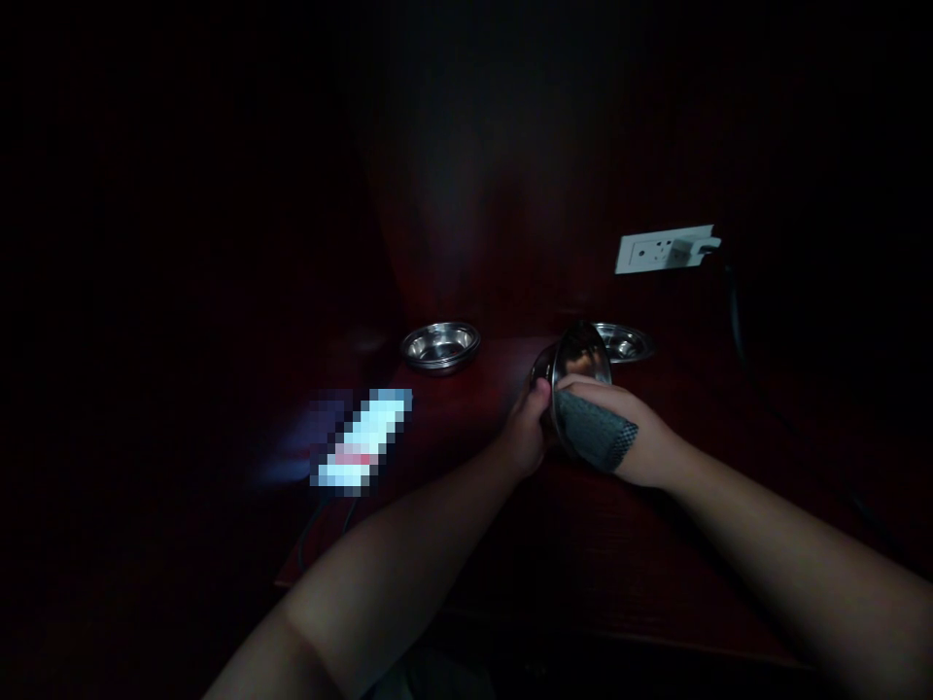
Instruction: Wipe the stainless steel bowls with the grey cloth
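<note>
The scene is very dark. My left hand (526, 428) grips a small steel bowl (579, 362) tilted on its side above a dark red wooden table (598, 554). My right hand (627, 433) presses a grey cloth (594, 433) against the bowl's rim, fingers closed around the cloth. Two more steel bowls rest on the table: one (440, 345) to the left, one (625, 341) just behind the held bowl.
A lit phone screen (362, 439) lies on the table's left part, with a cable running off the front edge. A white wall socket (663, 249) holds a plug, and its dark cord hangs down on the right.
</note>
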The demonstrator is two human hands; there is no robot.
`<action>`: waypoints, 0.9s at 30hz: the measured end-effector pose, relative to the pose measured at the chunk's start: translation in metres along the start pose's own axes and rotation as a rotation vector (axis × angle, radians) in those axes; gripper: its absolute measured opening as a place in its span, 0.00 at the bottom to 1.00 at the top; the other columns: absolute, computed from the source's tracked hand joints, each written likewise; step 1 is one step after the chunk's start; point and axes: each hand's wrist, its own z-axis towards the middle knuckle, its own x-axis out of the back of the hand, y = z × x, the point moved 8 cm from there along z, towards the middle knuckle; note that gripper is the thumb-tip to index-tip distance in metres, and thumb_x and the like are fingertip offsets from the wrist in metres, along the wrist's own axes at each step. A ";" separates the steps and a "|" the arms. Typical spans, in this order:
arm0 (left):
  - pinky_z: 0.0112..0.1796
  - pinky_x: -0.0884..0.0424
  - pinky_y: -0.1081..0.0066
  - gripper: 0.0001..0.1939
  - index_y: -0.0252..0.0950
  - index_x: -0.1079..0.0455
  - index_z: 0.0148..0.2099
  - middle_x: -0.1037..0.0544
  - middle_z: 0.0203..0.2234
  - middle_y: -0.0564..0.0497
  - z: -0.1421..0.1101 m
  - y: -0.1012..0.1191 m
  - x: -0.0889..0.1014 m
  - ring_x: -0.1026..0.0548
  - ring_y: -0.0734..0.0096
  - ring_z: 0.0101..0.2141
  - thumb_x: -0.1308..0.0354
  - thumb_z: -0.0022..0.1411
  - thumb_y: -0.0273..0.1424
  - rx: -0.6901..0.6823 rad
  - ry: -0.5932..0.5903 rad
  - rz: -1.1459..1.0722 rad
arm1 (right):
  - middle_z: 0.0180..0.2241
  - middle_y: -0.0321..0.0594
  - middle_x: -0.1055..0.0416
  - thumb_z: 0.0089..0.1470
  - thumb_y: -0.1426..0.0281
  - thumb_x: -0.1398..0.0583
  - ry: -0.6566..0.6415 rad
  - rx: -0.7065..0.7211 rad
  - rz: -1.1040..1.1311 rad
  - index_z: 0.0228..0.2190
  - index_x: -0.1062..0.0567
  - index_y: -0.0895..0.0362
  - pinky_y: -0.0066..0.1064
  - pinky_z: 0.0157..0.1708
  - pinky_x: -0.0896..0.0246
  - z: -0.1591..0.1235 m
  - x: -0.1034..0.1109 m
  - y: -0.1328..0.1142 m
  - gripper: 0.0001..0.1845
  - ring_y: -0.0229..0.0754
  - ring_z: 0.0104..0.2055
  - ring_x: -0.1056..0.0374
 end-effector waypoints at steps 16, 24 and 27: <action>0.52 0.36 0.57 0.34 0.34 0.33 0.51 0.25 0.46 0.42 -0.001 0.000 0.000 0.31 0.51 0.53 0.42 0.51 0.54 -0.030 0.007 0.023 | 0.49 0.47 0.34 0.43 0.82 0.43 0.239 -0.019 -0.532 0.44 0.29 0.54 0.45 0.51 0.39 -0.006 0.018 0.013 0.24 0.52 0.51 0.36; 0.53 0.37 0.57 0.31 0.36 0.31 0.50 0.25 0.48 0.43 0.004 0.001 0.005 0.31 0.54 0.53 0.42 0.52 0.53 -0.072 0.016 -0.005 | 0.46 0.47 0.32 0.37 0.84 0.46 0.141 -0.125 -0.590 0.42 0.29 0.57 0.44 0.51 0.39 -0.006 0.015 0.028 0.27 0.52 0.50 0.36; 0.53 0.37 0.57 0.31 0.36 0.32 0.51 0.25 0.48 0.44 0.005 0.002 0.007 0.30 0.55 0.52 0.41 0.51 0.52 -0.091 0.052 -0.007 | 0.44 0.46 0.31 0.37 0.84 0.46 0.091 -0.165 -0.558 0.39 0.29 0.57 0.43 0.50 0.39 -0.006 0.014 0.032 0.25 0.51 0.49 0.36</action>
